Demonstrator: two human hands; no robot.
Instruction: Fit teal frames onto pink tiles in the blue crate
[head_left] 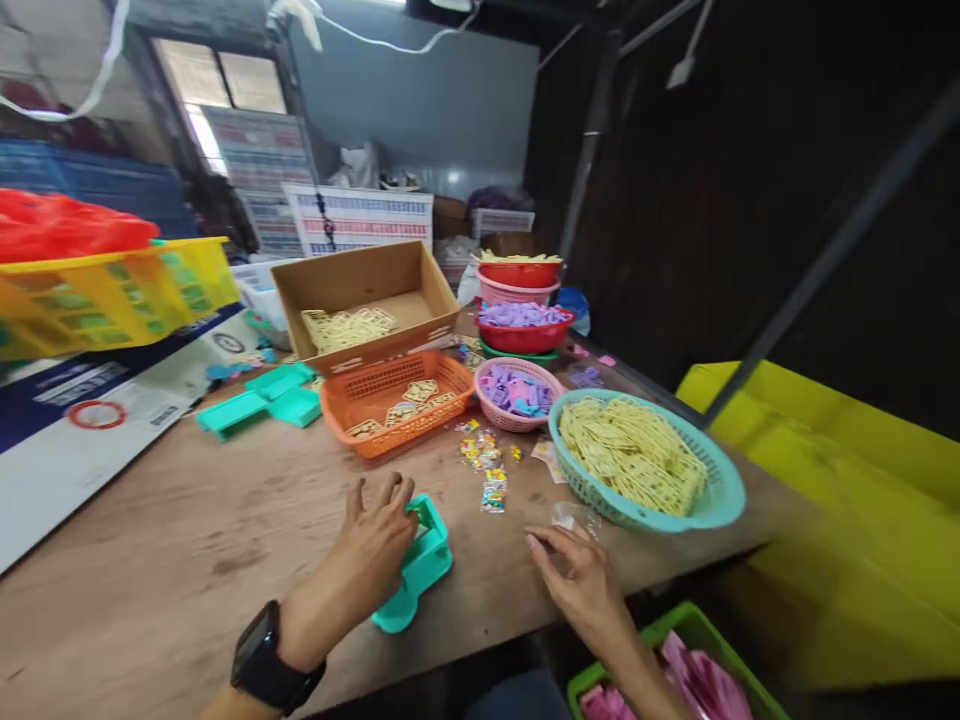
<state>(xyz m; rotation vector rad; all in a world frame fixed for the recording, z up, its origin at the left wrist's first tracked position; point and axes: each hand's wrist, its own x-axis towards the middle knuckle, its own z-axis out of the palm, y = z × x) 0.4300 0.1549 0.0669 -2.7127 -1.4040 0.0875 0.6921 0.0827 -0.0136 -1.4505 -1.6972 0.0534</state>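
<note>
My left hand [375,540], with a black watch [262,655] on its wrist, is closed over the left side of a teal plastic holder [431,560]. The holder has a box-like part and a rounded end; my hand covers part of it, and the thumb is hidden. To the right, my right hand [581,585] is low over the table with index finger and thumb stretched out, and I see nothing between them. Just beyond its fingers lies a clear plastic bag [576,518]. Small packets of colourful pieces [493,490] lie between and beyond my hands.
Ahead stand an orange basket [352,440], a cardboard box [360,355], a pink basket [517,420] of purple pieces and a blue basket [724,495] of pale yellow pieces. Teal trays [232,412] lie left. A green bin [686,620] sits below the table's front edge.
</note>
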